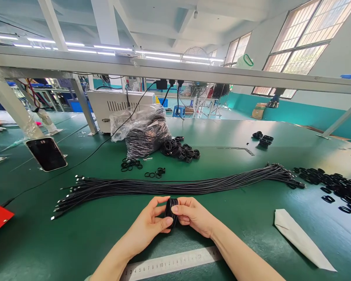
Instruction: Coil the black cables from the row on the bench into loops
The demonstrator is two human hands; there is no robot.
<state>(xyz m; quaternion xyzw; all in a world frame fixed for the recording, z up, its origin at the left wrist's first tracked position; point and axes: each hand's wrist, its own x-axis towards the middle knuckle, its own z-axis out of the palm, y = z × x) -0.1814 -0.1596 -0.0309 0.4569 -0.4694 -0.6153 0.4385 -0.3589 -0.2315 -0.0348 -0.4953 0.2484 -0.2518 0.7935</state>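
Left hand [144, 228], right hand [194, 214] half-curled, pinching stacked black rings [171, 212] between fingertips; black cables [175, 187] at twelve o'clock.

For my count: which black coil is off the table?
The black coil held between the left hand and right hand; the others lie on the green table.

Cable bundle [175, 187] ahead of hands [146, 222], steel ruler [169, 263] behind, room rightward over green mat [251, 222]

A small, tight coil of thin black cord [171, 212] stands upright, pinched between the left hand [144, 227] and right hand [193, 216].
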